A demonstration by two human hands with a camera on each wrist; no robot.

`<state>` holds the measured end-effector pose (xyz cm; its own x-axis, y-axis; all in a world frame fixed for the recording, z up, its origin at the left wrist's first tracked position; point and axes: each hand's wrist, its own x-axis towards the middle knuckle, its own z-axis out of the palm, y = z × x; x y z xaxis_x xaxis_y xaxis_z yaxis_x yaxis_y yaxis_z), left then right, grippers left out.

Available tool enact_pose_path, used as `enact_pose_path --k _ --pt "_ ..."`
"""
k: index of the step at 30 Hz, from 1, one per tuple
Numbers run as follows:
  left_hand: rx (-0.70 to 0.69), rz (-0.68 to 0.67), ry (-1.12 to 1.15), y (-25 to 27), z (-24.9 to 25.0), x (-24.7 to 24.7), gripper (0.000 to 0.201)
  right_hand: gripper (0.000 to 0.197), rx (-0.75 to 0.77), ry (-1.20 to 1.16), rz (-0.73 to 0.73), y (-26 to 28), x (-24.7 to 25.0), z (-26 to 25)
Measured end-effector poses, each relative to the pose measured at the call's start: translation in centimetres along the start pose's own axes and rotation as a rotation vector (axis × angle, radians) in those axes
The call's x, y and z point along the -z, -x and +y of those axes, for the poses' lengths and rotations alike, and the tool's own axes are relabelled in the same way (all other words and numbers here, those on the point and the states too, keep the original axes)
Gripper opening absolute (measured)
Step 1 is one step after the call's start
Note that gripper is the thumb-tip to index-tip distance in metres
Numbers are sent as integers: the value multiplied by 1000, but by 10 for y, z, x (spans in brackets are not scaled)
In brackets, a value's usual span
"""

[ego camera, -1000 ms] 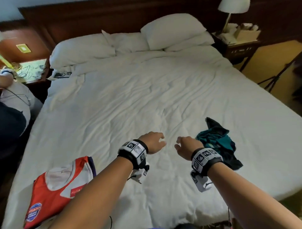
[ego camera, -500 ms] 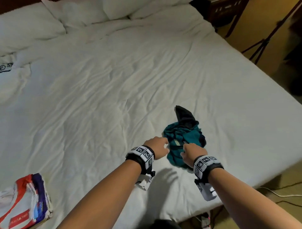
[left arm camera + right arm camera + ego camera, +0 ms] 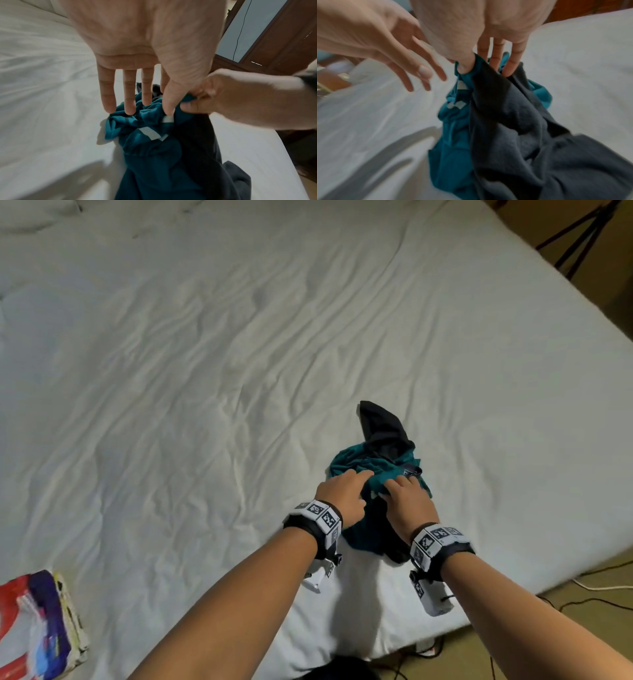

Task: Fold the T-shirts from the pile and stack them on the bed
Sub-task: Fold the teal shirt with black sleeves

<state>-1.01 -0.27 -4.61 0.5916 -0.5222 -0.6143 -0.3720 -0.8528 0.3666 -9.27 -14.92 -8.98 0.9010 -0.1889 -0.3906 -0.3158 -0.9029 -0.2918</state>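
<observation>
Near the bed's edge, at about 5 o'clock in the head view, lay the crumpled pile [image 3: 376,474]: a teal T-shirt [image 3: 356,465] bunched up w/ a dark grey T-shirt [image 3: 383,429] tangled over and under it, the grey part poking out toward 12 o'clock. Half a sec before, both hands were only at the pile's near rim; a sec before that they hovered over bare sheet, pile off at 3 o'clock. Now both were on the cloth. Right hand [image 3: 407,501] pinched a fold of teal fabric btwn thumb and forefinger, other fingers resting on the grey cloth, as the left wrist view showed plainly. Left hand [image 3: 342,494] was spread, fingers straight, tips just touching the teal bunch at its 9 o'clock side, gripping nothing.

Judgement: the reach was over and the pick-up of the next shirt had begun; the teal one looked like the target, but it was wound up w/ the grey, so separating them would prob. need the left hand to pin or pull one while the right lifted.

Further out, the white bed [image 3: 205,371] stretched wrinkled toward 12 o'clock. At 8 o'clock, by the frame edge, sat a stack of folded shirts [image 3: 41,625], red, white and purple, well apart from the pile; so some of the job looked done already. Cables lay on the floor [image 3: 582,594] at 4 o'clock.
</observation>
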Motion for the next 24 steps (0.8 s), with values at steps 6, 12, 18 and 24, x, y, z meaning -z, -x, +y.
enact_pose_path --k 6,12,18,24 --pt "-12 56 50 23 -25 41 52 25 358 -205 64 20 47 -50" --pt "-34 333 345 101 -73 82 26 46 268 -473 86 40 78 -98" --pt "14 558 475 215 -117 129 19 21 351 -419 211 60 86 -160" --pt "133 800 151 301 -170 160 41 19 472 -701 344 97 134 -250"
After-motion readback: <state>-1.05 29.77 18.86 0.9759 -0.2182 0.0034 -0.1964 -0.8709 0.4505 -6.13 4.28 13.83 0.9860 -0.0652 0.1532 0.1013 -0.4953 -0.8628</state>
